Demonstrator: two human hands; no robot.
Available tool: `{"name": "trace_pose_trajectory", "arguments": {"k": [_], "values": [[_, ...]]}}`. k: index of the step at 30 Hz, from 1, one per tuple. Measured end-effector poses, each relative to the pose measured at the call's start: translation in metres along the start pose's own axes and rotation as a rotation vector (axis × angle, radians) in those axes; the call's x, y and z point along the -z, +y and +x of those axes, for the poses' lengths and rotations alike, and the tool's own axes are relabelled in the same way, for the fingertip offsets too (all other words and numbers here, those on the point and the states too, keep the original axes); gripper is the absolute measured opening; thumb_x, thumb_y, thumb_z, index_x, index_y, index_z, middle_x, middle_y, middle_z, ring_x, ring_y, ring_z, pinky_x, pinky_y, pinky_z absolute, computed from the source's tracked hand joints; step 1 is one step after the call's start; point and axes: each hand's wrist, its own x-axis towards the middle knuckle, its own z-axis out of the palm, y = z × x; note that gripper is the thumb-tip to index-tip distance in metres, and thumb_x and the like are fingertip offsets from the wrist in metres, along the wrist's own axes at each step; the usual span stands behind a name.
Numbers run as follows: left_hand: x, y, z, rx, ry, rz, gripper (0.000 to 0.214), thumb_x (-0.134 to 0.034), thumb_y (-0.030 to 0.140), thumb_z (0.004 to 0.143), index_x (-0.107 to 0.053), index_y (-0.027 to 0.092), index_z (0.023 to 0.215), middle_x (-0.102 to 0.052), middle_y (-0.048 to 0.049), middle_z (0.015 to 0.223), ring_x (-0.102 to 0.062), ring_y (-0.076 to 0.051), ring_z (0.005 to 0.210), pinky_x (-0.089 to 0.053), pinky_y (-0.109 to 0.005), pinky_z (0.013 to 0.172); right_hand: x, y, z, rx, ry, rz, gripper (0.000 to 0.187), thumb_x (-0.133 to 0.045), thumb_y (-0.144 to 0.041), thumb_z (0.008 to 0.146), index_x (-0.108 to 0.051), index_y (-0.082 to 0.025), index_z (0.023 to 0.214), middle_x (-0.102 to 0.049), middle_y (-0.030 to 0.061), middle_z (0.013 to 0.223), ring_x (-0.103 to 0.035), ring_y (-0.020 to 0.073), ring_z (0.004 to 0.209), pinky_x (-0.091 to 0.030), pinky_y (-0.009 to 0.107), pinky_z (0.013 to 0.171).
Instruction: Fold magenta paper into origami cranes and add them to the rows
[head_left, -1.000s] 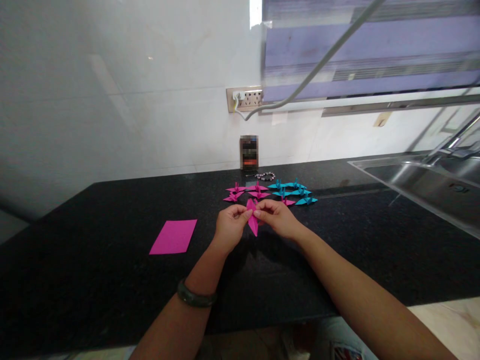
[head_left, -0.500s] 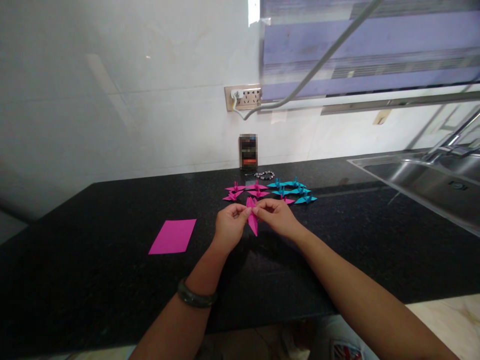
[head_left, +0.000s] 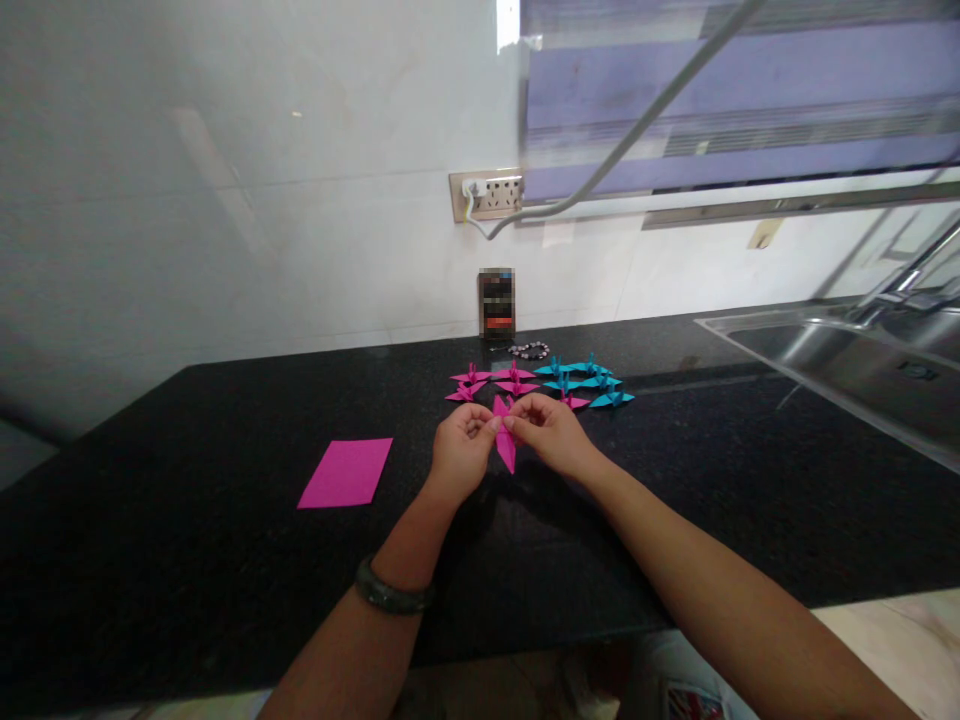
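Note:
A folded piece of pink origami paper [head_left: 506,455], long and pointed at its near end, is pinched between both hands just above the counter. My left hand [head_left: 459,450] grips its left side with thumb and fingertips. On the other side, my right hand [head_left: 555,435] pinches it the same way, the thumbs close together. Just beyond the hands stand several pink paper cranes [head_left: 515,387] and, to their right, several blue paper cranes [head_left: 598,382]. One pink crane is partly hidden by my right hand. A flat pink paper sheet [head_left: 346,473] lies to the left.
The black counter [head_left: 187,560] runs along the tiled wall. Behind the cranes are a beaded bracelet [head_left: 531,351] and a blurred upright box-shaped object [head_left: 496,303]. A metal sink [head_left: 870,370] is set in at the right. A grey cable [head_left: 600,190] hangs from the socket [head_left: 499,193].
The pink folded paper has turned slightly and shows a wider face between the fingers. Both hands stay in nearly the same place.

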Motion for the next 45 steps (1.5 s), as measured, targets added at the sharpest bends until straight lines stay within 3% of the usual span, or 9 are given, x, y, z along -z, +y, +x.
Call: {"name": "trace_pose_trajectory", "arguments": {"k": [3,6,9,17,21,26,32,38,45], "values": [[0.000,0.000,0.000,-0.008,0.006,-0.027,0.015,-0.060,0.025,0.070,-0.050,0.015,0.075,-0.052,0.0033,0.057,-0.044,-0.006,0.049,-0.032,-0.017,0.048,-0.002,-0.004,-0.002,-0.144,-0.017,0.162,0.032,-0.066,-0.034,0.065,-0.053,-0.017,0.089,-0.051,-0.0043,0.062,-0.048,0.0083,0.051,-0.043,0.023,0.050],[0.000,0.002,0.001,0.002,0.007,-0.064,0.026,-0.062,0.024,0.069,-0.047,0.017,0.089,-0.056,0.0031,0.058,-0.048,-0.007,0.049,-0.035,-0.018,0.050,-0.001,-0.006,-0.003,-0.220,-0.094,0.165,0.027,-0.064,-0.038,0.067,-0.055,-0.015,0.077,-0.051,-0.0033,0.061,-0.048,0.0077,0.050,-0.043,0.024,0.050],[0.000,0.003,0.001,0.042,-0.003,-0.089,0.036,-0.065,0.026,0.066,-0.049,0.015,0.096,-0.059,0.0014,0.060,-0.052,-0.010,0.052,-0.040,-0.020,0.053,0.002,-0.005,-0.003,-0.156,-0.114,0.105,0.025,-0.061,-0.038,0.069,-0.053,-0.015,0.066,-0.049,-0.0034,0.058,-0.045,0.0068,0.048,-0.040,0.022,0.049],[0.000,0.000,0.000,0.100,-0.015,-0.104,0.027,-0.067,0.034,0.064,-0.063,0.012,0.079,-0.061,-0.0025,0.067,-0.052,-0.010,0.057,-0.041,-0.021,0.055,0.005,-0.004,-0.002,0.013,-0.177,-0.129,0.025,-0.055,-0.035,0.074,-0.052,-0.014,0.060,-0.044,-0.0038,0.052,-0.037,0.0068,0.048,-0.028,0.021,0.046],[0.001,0.002,-0.001,0.104,-0.009,-0.140,0.022,-0.068,0.033,0.063,-0.061,0.012,0.066,-0.057,0.0010,0.057,-0.047,-0.007,0.051,-0.037,-0.020,0.051,0.003,-0.004,-0.005,0.014,-0.201,-0.110,0.022,-0.056,-0.034,0.074,-0.052,-0.014,0.065,-0.045,-0.0037,0.055,-0.038,0.0071,0.050,-0.029,0.021,0.048],[0.002,0.004,0.000,0.060,0.079,-0.117,0.020,-0.070,0.030,0.061,-0.061,0.012,0.063,-0.058,0.0003,0.059,-0.048,-0.008,0.054,-0.039,-0.021,0.053,0.000,-0.004,-0.008,0.015,-0.261,-0.099,0.021,-0.059,-0.034,0.071,-0.053,-0.014,0.069,-0.044,-0.0043,0.057,-0.037,0.0070,0.051,-0.030,0.020,0.048],[-0.002,0.007,-0.002,0.126,0.020,-0.164,0.022,-0.070,0.030,0.059,-0.064,0.012,0.071,-0.059,-0.0001,0.061,-0.049,-0.009,0.054,-0.040,-0.022,0.055,0.004,-0.001,-0.005,0.083,-0.268,-0.219,0.022,-0.054,-0.031,0.075,-0.050,-0.015,0.061,-0.041,-0.0044,0.053,-0.034,0.0068,0.049,-0.027,0.020,0.046],[0.000,0.010,-0.002,0.004,0.028,-0.003,0.018,-0.068,0.029,0.060,-0.062,0.013,0.055,-0.055,0.0008,0.054,-0.046,-0.010,0.055,-0.037,-0.023,0.055,0.004,-0.001,-0.006,0.072,-0.320,-0.193,0.024,-0.057,-0.034,0.073,-0.051,-0.014,0.061,-0.044,-0.0037,0.055,-0.036,0.0066,0.051,-0.030,0.019,0.047],[-0.001,0.007,-0.002,-0.044,0.020,0.009,0.018,-0.067,0.030,0.060,-0.061,0.015,0.053,-0.054,0.0004,0.055,-0.046,-0.011,0.056,-0.037,-0.024,0.055,0.000,0.005,-0.005,0.081,-0.276,-0.285,0.028,-0.055,-0.036,0.075,-0.055,-0.013,0.060,-0.042,-0.0038,0.051,-0.034,0.0067,0.048,-0.029,0.020,0.046]]}}
